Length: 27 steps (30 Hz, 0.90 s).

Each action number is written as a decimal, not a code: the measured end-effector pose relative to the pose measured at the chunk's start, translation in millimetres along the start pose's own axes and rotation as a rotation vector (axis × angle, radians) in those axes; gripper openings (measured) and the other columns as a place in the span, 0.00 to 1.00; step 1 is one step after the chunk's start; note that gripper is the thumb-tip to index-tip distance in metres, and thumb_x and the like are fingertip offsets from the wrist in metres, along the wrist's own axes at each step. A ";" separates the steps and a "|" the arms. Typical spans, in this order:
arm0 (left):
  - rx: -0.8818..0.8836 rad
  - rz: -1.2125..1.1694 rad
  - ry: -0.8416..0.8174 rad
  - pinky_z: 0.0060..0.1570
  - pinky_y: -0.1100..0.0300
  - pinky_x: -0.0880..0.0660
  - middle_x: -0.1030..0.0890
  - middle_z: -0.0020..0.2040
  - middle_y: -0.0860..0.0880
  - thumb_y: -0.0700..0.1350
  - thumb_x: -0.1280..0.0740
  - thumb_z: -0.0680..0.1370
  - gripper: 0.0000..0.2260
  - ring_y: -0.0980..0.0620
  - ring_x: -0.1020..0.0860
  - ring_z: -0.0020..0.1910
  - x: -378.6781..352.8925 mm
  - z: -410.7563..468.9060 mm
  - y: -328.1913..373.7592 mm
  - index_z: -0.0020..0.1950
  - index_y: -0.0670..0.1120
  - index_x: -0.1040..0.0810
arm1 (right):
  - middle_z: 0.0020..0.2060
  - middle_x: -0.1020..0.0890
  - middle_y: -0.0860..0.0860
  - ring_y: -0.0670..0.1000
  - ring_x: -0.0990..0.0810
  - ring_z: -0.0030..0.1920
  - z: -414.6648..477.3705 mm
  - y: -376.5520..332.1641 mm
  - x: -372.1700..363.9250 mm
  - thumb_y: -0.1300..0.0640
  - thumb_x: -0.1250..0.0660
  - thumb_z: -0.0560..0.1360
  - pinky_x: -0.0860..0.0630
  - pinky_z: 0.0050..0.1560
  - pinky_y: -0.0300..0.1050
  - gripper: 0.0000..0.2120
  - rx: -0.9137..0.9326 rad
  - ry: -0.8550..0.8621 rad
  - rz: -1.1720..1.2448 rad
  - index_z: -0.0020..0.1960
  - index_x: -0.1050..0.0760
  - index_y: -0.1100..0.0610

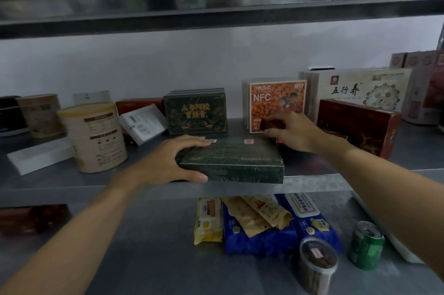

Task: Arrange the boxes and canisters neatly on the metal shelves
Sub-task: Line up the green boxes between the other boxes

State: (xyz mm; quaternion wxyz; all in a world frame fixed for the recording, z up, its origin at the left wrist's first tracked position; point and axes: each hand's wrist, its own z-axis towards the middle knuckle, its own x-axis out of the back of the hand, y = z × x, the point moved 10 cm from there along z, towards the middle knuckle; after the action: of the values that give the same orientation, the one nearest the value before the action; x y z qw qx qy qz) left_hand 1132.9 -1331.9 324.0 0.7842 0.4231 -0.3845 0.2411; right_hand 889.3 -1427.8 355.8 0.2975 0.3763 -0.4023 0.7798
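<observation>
While the green box's (236, 162) left end is gripped by the left hand (165, 162), a small red box (271, 124) is pinched in the right hand (298, 136).

Metal shelf (60, 181), flat green box (230, 162) at front edge, beige canister (93, 136) left

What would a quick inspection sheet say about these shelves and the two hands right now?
Surface: grey metal shelf, crowded with boxes and canisters.
Job's things: flat green box lies at the front edge; small red box in front of an orange box; cream canister stands on the left; large red box on the right.
Clutter: below, blue packs, a green can and a clear jar.
Hands: left hand grips the flat green box's left end; right hand pinches the small red box.
Cables: nothing seen.
Surroundings: white wall behind; upper shelf overhead.
</observation>
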 end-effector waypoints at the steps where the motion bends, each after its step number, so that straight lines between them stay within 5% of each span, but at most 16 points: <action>1: -0.005 -0.003 0.008 0.66 0.65 0.34 0.30 0.70 0.63 0.66 0.24 0.63 0.35 0.66 0.33 0.69 1.6 -3.5 -0.7 0.68 0.62 0.27 | 0.60 0.20 0.53 0.58 0.23 0.60 0.3 0.6 -1.3 0.47 0.32 0.77 0.26 0.62 0.56 0.18 -0.004 -0.003 -0.002 0.65 0.23 0.49; 7: -0.006 -0.020 0.021 0.62 0.73 0.35 0.31 0.70 0.64 0.63 0.24 0.64 0.34 0.66 0.34 0.69 10.3 -19.4 -6.3 0.69 0.61 0.27 | 0.62 0.19 0.52 0.55 0.23 0.63 -3.6 7.7 -19.6 0.54 0.37 0.81 0.30 0.67 0.50 0.14 -0.020 -0.082 -0.019 0.64 0.21 0.53; 11: -0.006 -0.017 0.036 0.63 0.71 0.35 0.31 0.70 0.64 0.63 0.24 0.64 0.35 0.67 0.34 0.69 9.7 -23.0 -5.3 0.69 0.61 0.27 | 0.60 0.18 0.51 0.52 0.23 0.61 -16.4 -8.4 -4.8 0.51 0.39 0.82 0.30 0.62 0.45 0.14 0.028 0.071 0.128 0.64 0.21 0.53; 13: -0.007 -0.024 0.057 0.63 0.68 0.35 0.31 0.70 0.64 0.63 0.24 0.64 0.34 0.67 0.33 0.69 11.6 -24.3 -4.2 0.69 0.61 0.27 | 0.60 0.19 0.47 0.47 0.23 0.61 -31.7 -24.1 2.2 0.44 0.38 0.80 0.30 0.63 0.45 0.18 0.107 0.115 0.296 0.64 0.21 0.51; 15: -0.006 -0.047 0.069 0.63 0.65 0.32 0.29 0.68 0.62 0.64 0.25 0.65 0.33 0.65 0.31 0.67 12.6 -23.1 -3.3 0.69 0.61 0.27 | 0.61 0.20 0.45 0.44 0.24 0.62 -48.6 -44.2 -1.8 0.30 0.39 0.72 0.30 0.65 0.44 0.31 0.197 0.047 0.401 0.65 0.22 0.49; 17: 0.006 -0.110 0.083 0.61 0.60 0.28 0.25 0.65 0.59 0.66 0.27 0.65 0.32 0.60 0.27 0.64 13.0 -19.8 -3.4 0.68 0.59 0.25 | 0.60 0.21 0.44 0.41 0.25 0.62 -59.1 -60.9 -12.0 0.19 0.43 0.64 0.30 0.62 0.41 0.44 0.273 -0.048 0.375 0.66 0.23 0.49; 19: 0.037 -0.207 0.113 0.59 0.55 0.25 0.22 0.60 0.58 0.68 0.28 0.66 0.30 0.57 0.23 0.60 14.9 -14.6 -7.5 0.65 0.58 0.23 | 0.58 0.20 0.42 0.40 0.23 0.60 -61.5 -67.5 -19.3 0.17 0.45 0.61 0.28 0.61 0.42 0.46 0.301 -0.088 0.347 0.64 0.23 0.49; 23: 0.078 -0.376 0.215 0.57 0.59 0.27 0.17 0.52 0.56 0.65 0.29 0.67 0.22 0.57 0.21 0.56 22.4 -3.2 -13.0 0.57 0.55 0.19 | 0.62 0.20 0.44 0.44 0.24 0.64 -57.5 -61.9 -25.2 0.27 0.28 0.60 0.28 0.67 0.56 0.37 0.230 -0.080 0.434 0.64 0.25 0.42; 27: 0.213 -0.392 0.321 0.52 0.64 0.30 0.20 0.52 0.60 0.66 0.34 0.72 0.15 0.63 0.23 0.53 26.8 1.1 -20.2 0.52 0.58 0.24 | 0.56 0.19 0.41 0.40 0.22 0.60 -44.6 -54.2 -21.3 0.50 0.20 0.65 0.26 0.66 0.51 0.28 0.154 0.029 0.504 0.60 0.29 0.43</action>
State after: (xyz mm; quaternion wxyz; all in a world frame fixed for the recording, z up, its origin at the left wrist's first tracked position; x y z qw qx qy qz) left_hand 1162.4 -1342.1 336.4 0.8179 0.5261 -0.1384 0.1876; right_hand 926.8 -1366.3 342.5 0.0702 0.2747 -0.4182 0.8630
